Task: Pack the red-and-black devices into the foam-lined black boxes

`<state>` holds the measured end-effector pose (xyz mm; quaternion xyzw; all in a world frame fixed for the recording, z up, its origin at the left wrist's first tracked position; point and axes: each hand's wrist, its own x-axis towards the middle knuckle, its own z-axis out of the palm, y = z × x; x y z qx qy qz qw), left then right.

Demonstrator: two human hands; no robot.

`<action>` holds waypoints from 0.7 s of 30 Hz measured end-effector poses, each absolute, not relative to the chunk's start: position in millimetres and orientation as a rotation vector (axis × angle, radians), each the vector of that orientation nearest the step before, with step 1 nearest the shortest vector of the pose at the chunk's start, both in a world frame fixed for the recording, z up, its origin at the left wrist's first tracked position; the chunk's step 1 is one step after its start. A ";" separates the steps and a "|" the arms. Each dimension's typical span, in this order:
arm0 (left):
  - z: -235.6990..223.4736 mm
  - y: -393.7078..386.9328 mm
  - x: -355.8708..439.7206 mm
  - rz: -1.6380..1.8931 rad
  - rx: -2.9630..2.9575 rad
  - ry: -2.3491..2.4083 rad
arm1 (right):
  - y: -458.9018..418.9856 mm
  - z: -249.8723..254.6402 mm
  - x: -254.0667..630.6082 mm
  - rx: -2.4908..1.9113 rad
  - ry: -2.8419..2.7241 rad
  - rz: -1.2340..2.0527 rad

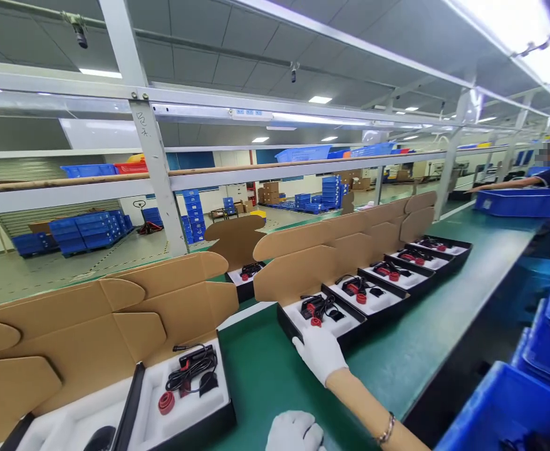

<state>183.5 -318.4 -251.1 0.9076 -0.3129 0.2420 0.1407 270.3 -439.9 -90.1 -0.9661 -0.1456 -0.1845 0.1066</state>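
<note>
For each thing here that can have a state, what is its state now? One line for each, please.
Right hand: gloved, resting on the front edge of the nearest box in the row.
Left hand: gloved, above the green belt, holding nothing visible.
Nearest box in the row: lid open, black cable and red parts in the white tray.
Box at lower left: lid open, filled likewise.
Blue bin: a co-worker's arm lies along its rim.

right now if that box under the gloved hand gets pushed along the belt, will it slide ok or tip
The open box would probably slide flat: it sits low and wide on the smooth green belt. Its upright cardboard lid may wobble or catch the neighbouring box. The loose cable in the white tray could shift, since the right hand only rests on the front edge.
</note>
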 end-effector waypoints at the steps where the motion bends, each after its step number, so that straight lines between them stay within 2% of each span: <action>1: -255.7 -317.3 181.9 0.751 2.613 -0.892 | -446.9 -90.0 266.2 -2.873 -0.478 -0.473; 7: -269.7 -311.7 181.6 1.178 2.379 -0.843 | -476.9 -106.8 213.8 -2.763 -0.967 -0.442; 10: -271.9 -313.0 185.3 1.220 2.338 -0.867 | -492.7 -111.2 207.1 -2.705 -1.157 -0.473; 14: -265.8 -320.3 182.2 1.262 2.332 -0.832 | -492.2 -108.3 233.1 -2.738 -1.060 -0.523; 16: -248.1 -314.1 174.2 1.313 2.370 -0.777 | -479.9 -104.9 254.3 -2.772 -0.907 -0.542; 19: -195.1 -265.4 150.7 1.312 2.602 -0.708 | -454.8 -99.0 287.3 -2.803 -0.705 -0.567; 20: -172.7 -236.4 139.2 1.245 2.744 -0.587 | -446.9 -97.0 297.1 -2.808 -0.661 -0.578; 21: -150.0 -201.7 126.0 1.208 2.833 -0.242 | -440.1 -95.0 305.5 -2.812 -0.633 -0.588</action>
